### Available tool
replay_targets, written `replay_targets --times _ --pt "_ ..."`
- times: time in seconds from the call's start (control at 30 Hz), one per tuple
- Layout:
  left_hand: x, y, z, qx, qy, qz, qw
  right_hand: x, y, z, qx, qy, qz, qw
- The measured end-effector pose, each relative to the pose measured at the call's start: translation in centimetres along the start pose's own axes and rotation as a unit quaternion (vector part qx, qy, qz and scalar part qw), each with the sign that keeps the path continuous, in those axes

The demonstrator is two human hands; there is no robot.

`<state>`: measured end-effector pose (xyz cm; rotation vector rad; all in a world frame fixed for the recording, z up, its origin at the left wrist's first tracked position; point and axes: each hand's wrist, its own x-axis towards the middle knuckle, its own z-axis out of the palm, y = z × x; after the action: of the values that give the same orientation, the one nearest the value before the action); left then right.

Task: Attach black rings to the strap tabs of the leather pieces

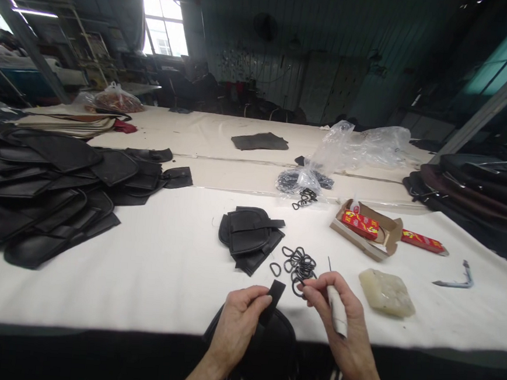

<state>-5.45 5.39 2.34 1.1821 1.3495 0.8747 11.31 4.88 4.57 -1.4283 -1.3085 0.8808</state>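
Observation:
My left hand (240, 318) pinches a black strap tab (277, 294) that rises from a black leather piece (274, 344) at the table's front edge. Between thumb and fingertips, my right hand (345, 305) has a black D-ring (297, 289). Tucked in the same hand is an awl (337, 314) with a white wrapped handle, its thin shaft pointing up and away. Just beyond the right fingertips lies a heap of black D-rings (302, 265), with a single loose D-ring (275, 269) to its left. Several stacked black leather pieces (250, 232) lie behind them.
Black leather pieces (51, 191) form a large pile at left. To the right are a cardboard box (383, 250) with red packets, a yellowish block (386, 292) and a bent metal hook (463, 282). Clear plastic bags (357, 145) lie farther back; dark bags (486, 191) are stacked far right.

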Motion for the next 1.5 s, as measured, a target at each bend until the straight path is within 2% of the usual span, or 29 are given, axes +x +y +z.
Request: replay_targets --times 0.27,0.43,0.63,0.97,1.23,1.5 --pt "0.0 -0.3 0.1 0.009 -0.026 0.0 1.0 -0.1 0.3 1.3 -0.001 -0.022 -0.001 1.0" --pt "-0.1 -0.6 0.0 0.022 -0.023 0.013 0.999 0.3 0.7 1.7 -0.022 -0.033 -0.007 0.999" --pt "-0.1 -0.8 -0.1 0.037 -0.035 0.031 0.998 1.0 0.0 1.2 -0.018 -0.087 -0.013 0.996" --pt "-0.2 -0.9 -0.3 0.029 -0.067 0.049 0.996 1.9 -1.1 -0.2 0.017 -0.212 0.06 0.975" --pt "-0.3 -0.7 -0.7 0.026 -0.091 0.063 0.994 1.7 -0.7 -0.7 0.059 -0.268 0.068 0.959" --pt "-0.4 -0.5 -0.9 0.054 -0.101 0.075 0.991 1.4 -0.5 -0.9 0.099 -0.291 0.084 0.948"
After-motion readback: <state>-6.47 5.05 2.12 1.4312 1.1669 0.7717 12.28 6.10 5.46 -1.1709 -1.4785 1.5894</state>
